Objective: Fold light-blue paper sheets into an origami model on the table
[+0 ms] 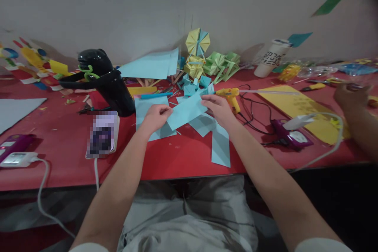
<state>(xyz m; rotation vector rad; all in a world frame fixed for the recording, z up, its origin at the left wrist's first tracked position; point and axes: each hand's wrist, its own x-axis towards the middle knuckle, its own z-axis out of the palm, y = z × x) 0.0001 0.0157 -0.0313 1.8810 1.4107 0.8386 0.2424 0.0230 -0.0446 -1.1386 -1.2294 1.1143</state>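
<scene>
A light blue rectangle of paper (186, 112) is stretched between my two hands, a little above the red table. My left hand (157, 117) pinches its left end between thumb and fingers. At the upper right corner, my right hand (219, 109) grips the same sheet. Under and around it lie more blue pieces: a larger sheet (143, 108) by my left hand, a cut strip (221, 145) near the table's front edge, and another piece (203, 125) partly covered. Just behind my right hand are small folded blue paper shapes (190, 87) and a yellow glue gun (230, 96).
A black tumbler (113, 86) and a phone on a cable (102, 134) stand left. Folded yellow and green paper ornaments (218, 63) sit by the wall. To the right are a purple power strip (291, 134), yellow paper (283, 104), a white cup (270, 59) and another person's hand (352, 94).
</scene>
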